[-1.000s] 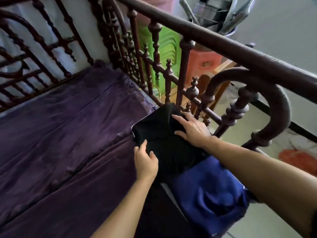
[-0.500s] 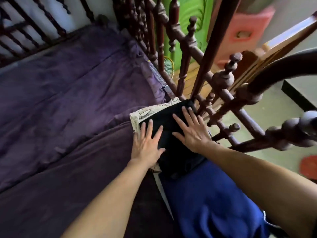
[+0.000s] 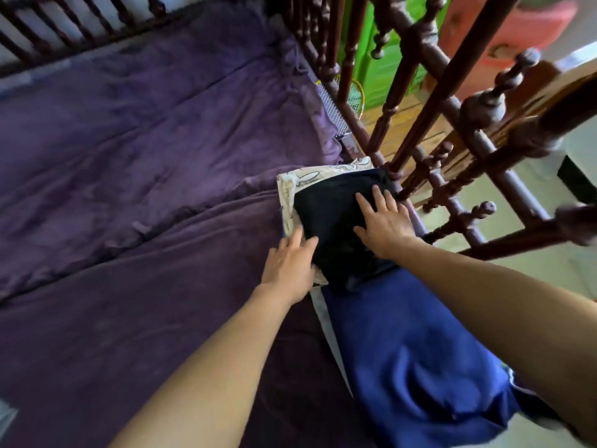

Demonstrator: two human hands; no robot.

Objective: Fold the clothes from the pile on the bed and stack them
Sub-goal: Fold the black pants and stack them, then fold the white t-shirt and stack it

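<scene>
Purple bedspread (image 3: 135, 163) under folded black garment (image 3: 329, 218), flat beneath both hands (image 3: 384, 221).

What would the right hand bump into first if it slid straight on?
The right hand lies flat on the black garment; sliding on, it would probably reach the patterned cloth edge, then the wooden rail.

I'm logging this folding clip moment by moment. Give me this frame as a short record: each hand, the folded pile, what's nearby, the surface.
left hand: open, fingers at the near-left edge of the black folded garment
right hand: open, pressed flat on that garment
underneath: cream printed cloth, edges showing
nearer the person: rumpled blue garment
surface: purple bedcover
alongside, right: dark wooden bed rail
</scene>
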